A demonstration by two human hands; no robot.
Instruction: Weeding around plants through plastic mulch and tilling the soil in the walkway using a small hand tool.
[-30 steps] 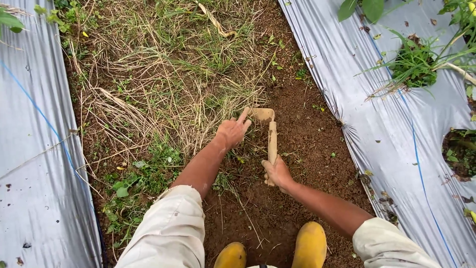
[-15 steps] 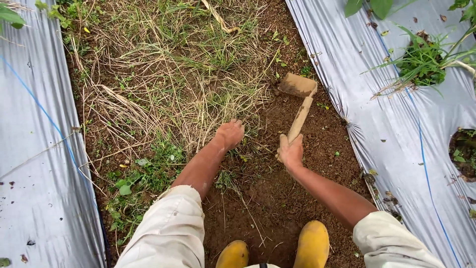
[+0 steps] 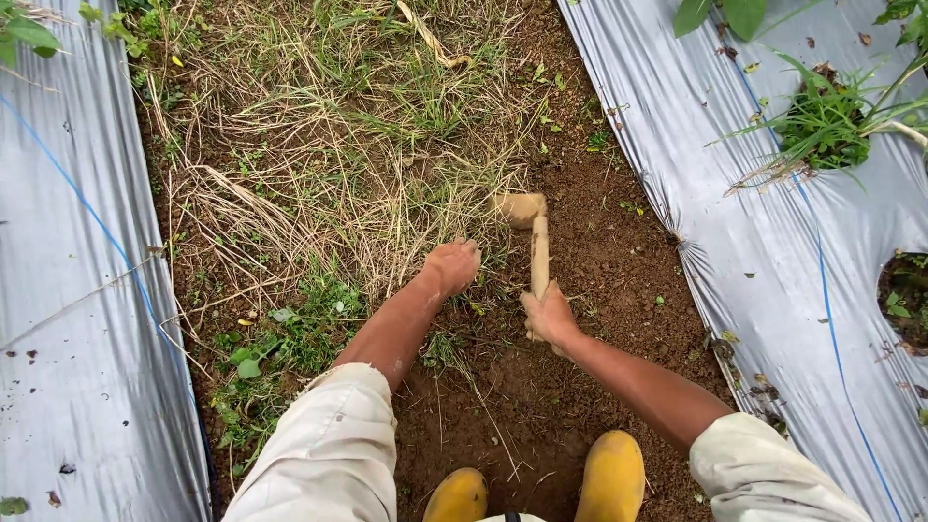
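A strip of bare brown soil (image 3: 590,290) runs from near to far between two sheets of grey plastic mulch, one on the left (image 3: 68,319) and one on the right (image 3: 773,251). Dry straw-coloured grass (image 3: 329,164) lies over the far left of the strip, and small green weeds (image 3: 280,338) grow nearer, beside the left sheet.

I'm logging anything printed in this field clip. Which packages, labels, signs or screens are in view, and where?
None in view: no package, label, sign or screen.
Only unprinted things show: silver plastic mulch sheets on both sides, and a mud-coated hand hoe in the right hand.
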